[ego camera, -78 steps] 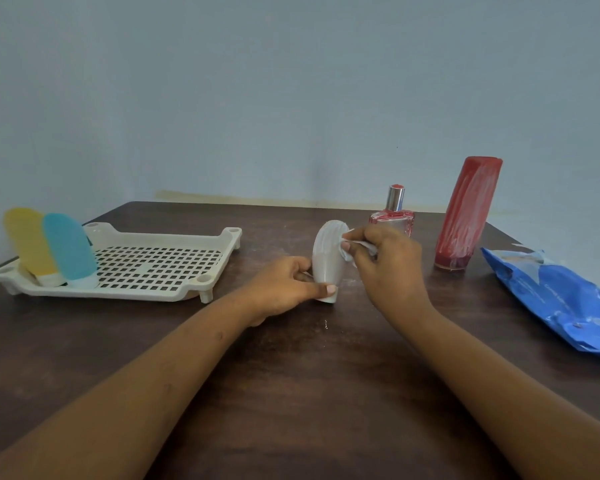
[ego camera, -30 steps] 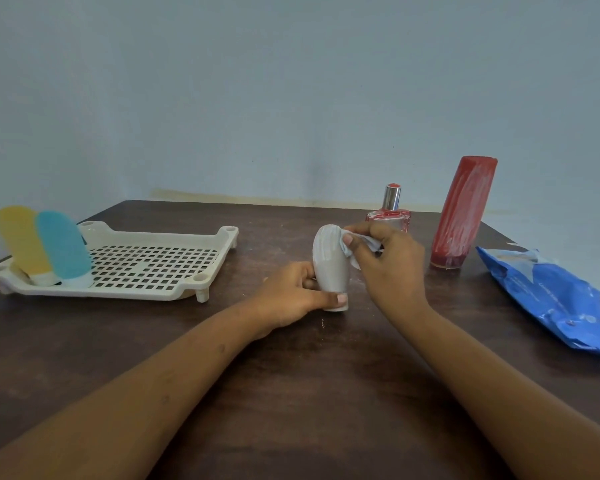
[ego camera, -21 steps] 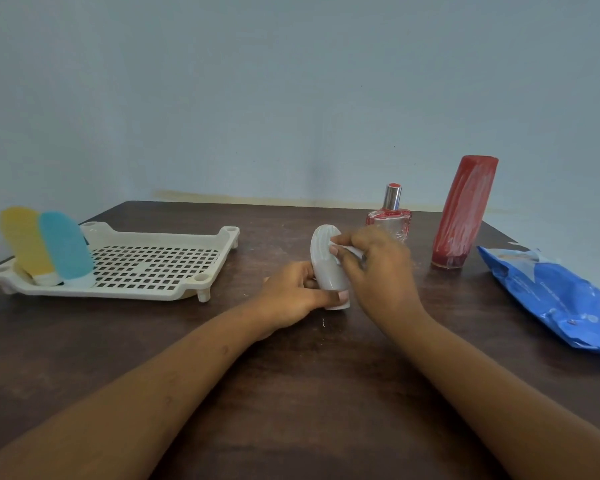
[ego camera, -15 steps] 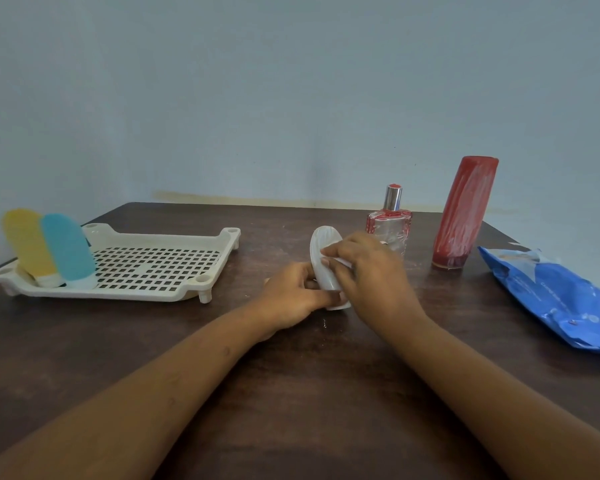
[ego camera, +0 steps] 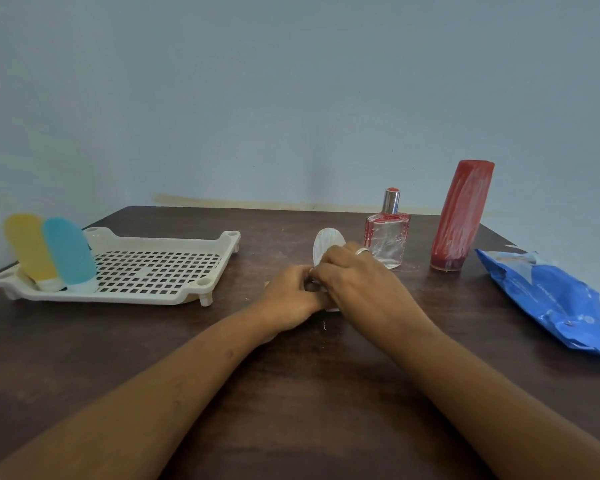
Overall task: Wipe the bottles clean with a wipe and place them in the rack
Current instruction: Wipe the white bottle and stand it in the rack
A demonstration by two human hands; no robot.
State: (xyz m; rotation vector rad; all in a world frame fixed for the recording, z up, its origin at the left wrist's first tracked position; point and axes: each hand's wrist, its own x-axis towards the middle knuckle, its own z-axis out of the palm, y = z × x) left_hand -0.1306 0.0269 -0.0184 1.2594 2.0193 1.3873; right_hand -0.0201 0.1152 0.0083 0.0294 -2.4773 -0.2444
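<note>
1. Near the middle of the dark counter point(ego camera: 84, 341), a small white bottle point(ego camera: 328, 242) stands upright; the left hand point(ego camera: 288, 299) grips its lower part, fingers curled round it.
2. The right hand point(ego camera: 357, 282) wraps over the bottle's front, fingers curled against it (any wipe beneath them is hidden).
3. At the left, a cream rack point(ego camera: 118, 297) holds a yellow bottle point(ego camera: 28, 247) and a blue bottle point(ego camera: 68, 251), touching, at its left end.
4. Behind the hands stand a clear perfume bottle point(ego camera: 387, 242) and a tall red bottle point(ego camera: 461, 216); a blue wipes pack point(ego camera: 551, 299) lies at the right.
</note>
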